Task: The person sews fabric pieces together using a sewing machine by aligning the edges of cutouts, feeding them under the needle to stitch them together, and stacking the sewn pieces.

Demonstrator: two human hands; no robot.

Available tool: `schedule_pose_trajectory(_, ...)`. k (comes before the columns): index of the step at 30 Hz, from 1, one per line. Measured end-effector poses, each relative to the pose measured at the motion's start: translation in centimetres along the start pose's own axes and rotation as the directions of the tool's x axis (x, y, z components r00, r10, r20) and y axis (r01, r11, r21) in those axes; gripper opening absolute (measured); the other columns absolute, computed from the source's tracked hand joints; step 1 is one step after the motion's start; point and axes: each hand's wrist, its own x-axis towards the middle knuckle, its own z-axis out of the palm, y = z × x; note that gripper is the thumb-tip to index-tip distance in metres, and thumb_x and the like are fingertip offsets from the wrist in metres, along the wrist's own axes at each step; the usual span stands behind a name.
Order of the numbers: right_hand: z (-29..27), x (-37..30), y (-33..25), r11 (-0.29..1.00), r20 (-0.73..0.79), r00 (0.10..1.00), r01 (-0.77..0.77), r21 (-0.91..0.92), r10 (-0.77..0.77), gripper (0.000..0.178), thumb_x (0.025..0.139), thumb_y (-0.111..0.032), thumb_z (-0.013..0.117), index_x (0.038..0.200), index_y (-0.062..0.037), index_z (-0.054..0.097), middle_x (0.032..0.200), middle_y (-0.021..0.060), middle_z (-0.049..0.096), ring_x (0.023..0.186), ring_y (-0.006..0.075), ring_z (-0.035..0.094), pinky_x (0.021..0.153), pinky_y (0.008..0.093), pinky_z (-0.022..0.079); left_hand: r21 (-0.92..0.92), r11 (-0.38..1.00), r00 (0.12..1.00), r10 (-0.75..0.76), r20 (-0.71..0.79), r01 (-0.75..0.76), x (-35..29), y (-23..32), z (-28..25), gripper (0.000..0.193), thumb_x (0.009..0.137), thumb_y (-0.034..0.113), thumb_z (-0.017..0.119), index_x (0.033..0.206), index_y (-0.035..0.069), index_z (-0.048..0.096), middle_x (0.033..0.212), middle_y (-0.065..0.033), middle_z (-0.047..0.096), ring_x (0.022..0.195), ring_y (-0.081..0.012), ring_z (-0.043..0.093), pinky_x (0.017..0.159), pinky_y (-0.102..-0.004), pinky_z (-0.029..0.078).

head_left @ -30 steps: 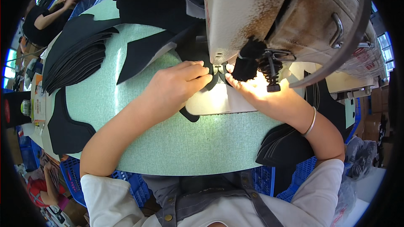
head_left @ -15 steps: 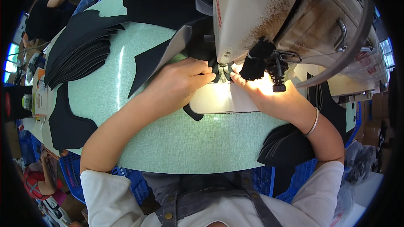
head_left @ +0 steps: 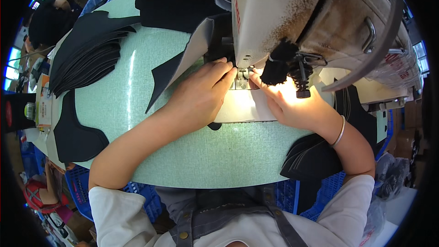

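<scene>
My left hand (head_left: 201,92) angles in from the left of the shiny metal presser foot (head_left: 243,75), thumb and fingers bunched close together beside it; I cannot tell whether they pinch anything. My right hand (head_left: 297,106) reaches to the foot's right side, fingers slanting inward, its grip lost in glare, so I cannot tell that either. Left of the foot, the black, grey-backed flexible sheet (head_left: 196,43) curls up, underside showing, narrow tip toward me.
</scene>
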Motion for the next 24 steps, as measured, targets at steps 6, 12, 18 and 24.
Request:
schedule_pose_trajectory(6,-1.0,0.1,-0.8,0.948,0.01,0.973,-0.227,0.224,0.231,0.035,0.079,-0.004,0.059,0.114,-0.0018,0.063,0.091,0.0096,0.067,0.078,0.0268,0.066,0.068,0.0387,0.052,0.011,1.0,1.0,0.021,-0.004,-0.021,0.1,0.0,-0.2,0.04,0.075,-0.001,0.061,0.114,-0.011,0.058,0.117,-0.0177,0.056,0.116,-0.0316,0.055,0.1,-0.0373,0.046)
schedule_pose_trajectory(12,-1.3,0.3,-0.4,0.955,0.218,0.952,-0.251,0.156,0.215,0.056,0.087,-0.008,0.051,0.143,-0.0101,0.043,0.122,0.0072,0.062,0.075,0.0164,0.065,0.067,0.0276,0.052,-0.029,0.997,0.994,-0.069,0.09,0.071,0.1,-0.4,-1.5,0.039,0.081,0.008,0.061,0.118,-0.006,0.059,0.122,-0.0176,0.056,0.115,-0.0321,0.055,0.099,-0.0378,0.047)
schedule_pose_trajectory(18,-3.3,-1.2,0.7,0.959,0.273,0.927,-0.279,0.05,0.256,0.04,0.083,-0.012,0.062,0.123,-0.0072,0.061,0.091,0.011,0.069,0.065,0.0294,0.065,0.056,0.0365,0.051,0.216,0.921,0.946,-0.321,-0.051,0.324,2.2,-6.6,-3.2,0.056,0.083,0.023,0.066,0.134,0.007,0.049,0.134,-0.0173,0.049,0.124,-0.0366,0.048,0.1,-0.05,0.043)
schedule_pose_trajectory(24,0.8,-1.6,6.8,0.79,-0.055,0.802,-0.572,0.221,0.595,0.02,0.076,-0.015,0.063,0.088,0.001,0.066,0.082,0.018,0.063,0.079,0.0332,0.062,0.067,0.0453,0.049,0.309,0.86,0.88,-0.459,0.124,0.405,7.9,-12.5,1.1,0.089,0.081,0.041,0.065,0.153,0.013,0.02,0.16,-0.0102,0.019,0.142,-0.0388,0.03,0.106,-0.0666,0.028)
